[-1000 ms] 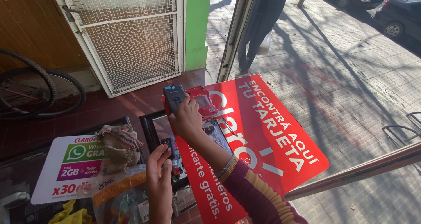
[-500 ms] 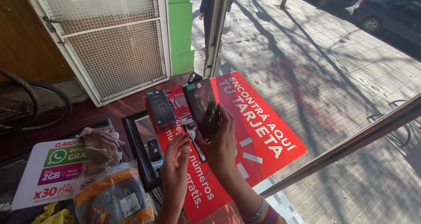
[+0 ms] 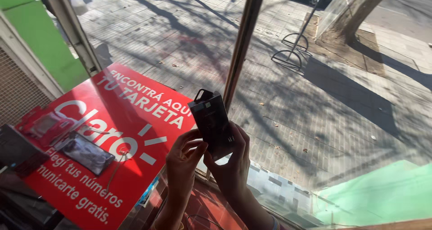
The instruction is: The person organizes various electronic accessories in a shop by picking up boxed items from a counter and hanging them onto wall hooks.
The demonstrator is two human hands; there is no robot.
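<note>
Now both hands, left hand [image 3: 182, 160] and right hand [image 3: 230, 160], pinch the black box [image 3: 211, 122]; a firm grip near its bottom keeps it steady.

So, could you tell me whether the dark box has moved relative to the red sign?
Yes. The dark box, in both hands, has gone right, from over the red sign to its right edge.

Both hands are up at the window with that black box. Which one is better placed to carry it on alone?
Probably the right hand. It wraps the lower part of the black box, with fingers on its side. The left hand only has its fingertips at the box's lower edge, so it seems easier to free.
</note>
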